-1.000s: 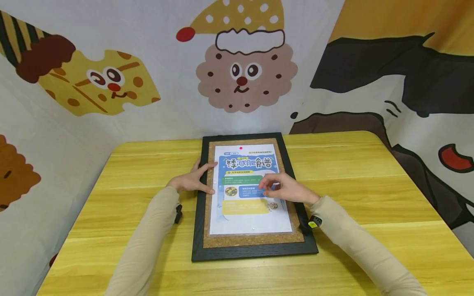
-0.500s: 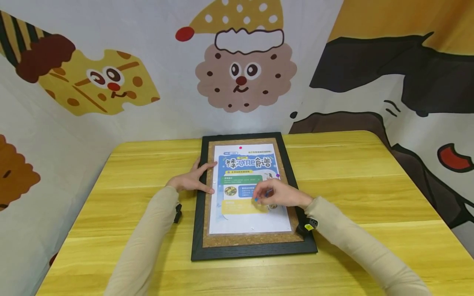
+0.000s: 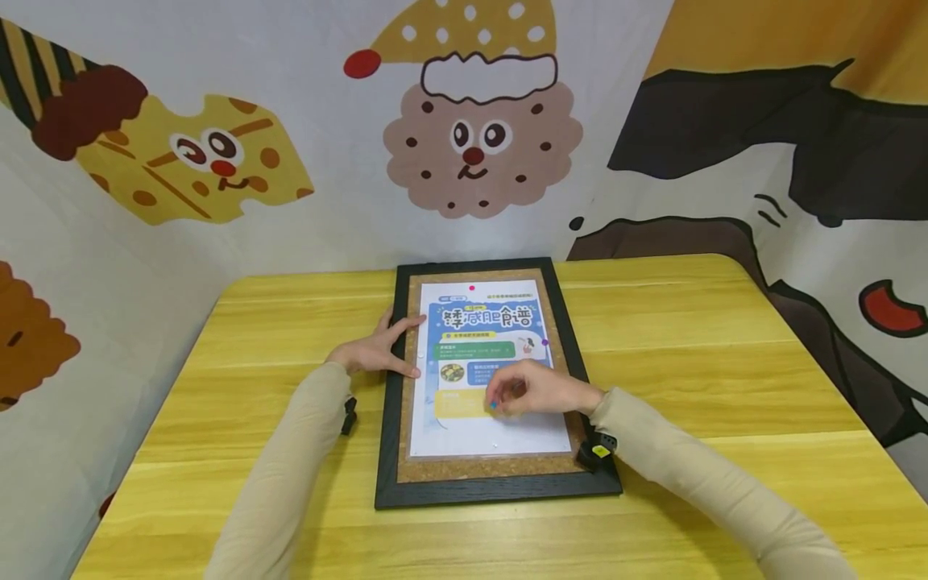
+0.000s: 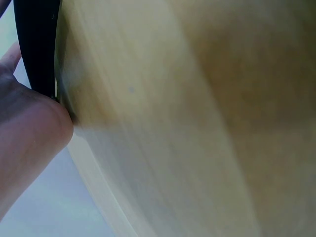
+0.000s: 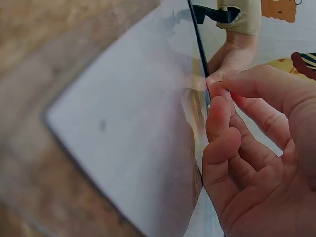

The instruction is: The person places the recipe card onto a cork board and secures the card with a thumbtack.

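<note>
A laminated poster [image 3: 471,439] lies on a cork board [image 3: 500,469] with a black frame [image 3: 500,489]. My left hand [image 3: 371,354] rests over the frame's left side, thumb and forefinger spread onto the poster's edge. Between the thumb and fingertips of my right hand [image 3: 540,388] is a small blue push pin [image 3: 494,404], held low over the poster's yellow block. In the right wrist view, the right hand [image 5: 261,143] has its fingers curled close to the sheet. A red pin [image 3: 472,287] sits at the poster's top, a purple pin [image 3: 544,342] at its right edge.
The board lies on a yellow wood-grain table [image 3: 710,346], near its back edge. Behind it hangs a white cloth [image 3: 326,97] printed with cartoon food. A white dot [image 3: 420,354] shows at the poster's left edge, another near its bottom.
My right hand has moved down and slightly left over the poster with the blue push pin, uncovering the purple pin at the right edge. My left hand has stayed in place.
</note>
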Available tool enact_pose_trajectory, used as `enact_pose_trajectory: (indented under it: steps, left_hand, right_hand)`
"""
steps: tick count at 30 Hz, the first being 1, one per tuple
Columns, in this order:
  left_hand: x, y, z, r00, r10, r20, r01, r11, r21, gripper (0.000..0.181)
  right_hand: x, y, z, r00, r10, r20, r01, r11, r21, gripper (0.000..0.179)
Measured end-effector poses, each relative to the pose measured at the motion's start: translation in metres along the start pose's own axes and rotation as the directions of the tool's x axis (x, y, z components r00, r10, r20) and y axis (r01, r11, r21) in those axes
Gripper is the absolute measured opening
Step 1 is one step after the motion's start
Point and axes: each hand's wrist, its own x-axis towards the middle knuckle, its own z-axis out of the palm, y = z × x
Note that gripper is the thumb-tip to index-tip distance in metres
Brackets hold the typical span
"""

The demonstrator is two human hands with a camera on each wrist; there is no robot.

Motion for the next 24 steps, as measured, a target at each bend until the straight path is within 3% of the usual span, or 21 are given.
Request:
enact_pose_trajectory:
  steps: [3, 13, 24]
  left_hand:
    - [0.0, 0.0, 0.0, 1.0, 0.001, 0.001, -0.001, 1.0, 0.004, 0.103]
    - [0.0, 0.0, 0.0, 1.0, 0.004, 0.004, -0.004, 1.0, 0.009, 0.102]
    - [0.0, 0.001, 0.0, 1.0, 0.009, 0.006, -0.009, 1.0, 0.016, 0.102]
  right_hand:
    - [0.001, 0.014, 0.002, 1.0, 0.015, 0.012, -0.014, 1.0, -0.028, 0.014]
    - [-0.001, 0.007, 0.007, 0.998, 0.039, 0.044, -0.035, 0.996, -0.084, 0.015]
    - [-0.003, 0.007, 0.012, 0.996, -0.004, 0.09, 0.013, 0.995, -0.097, 0.014]
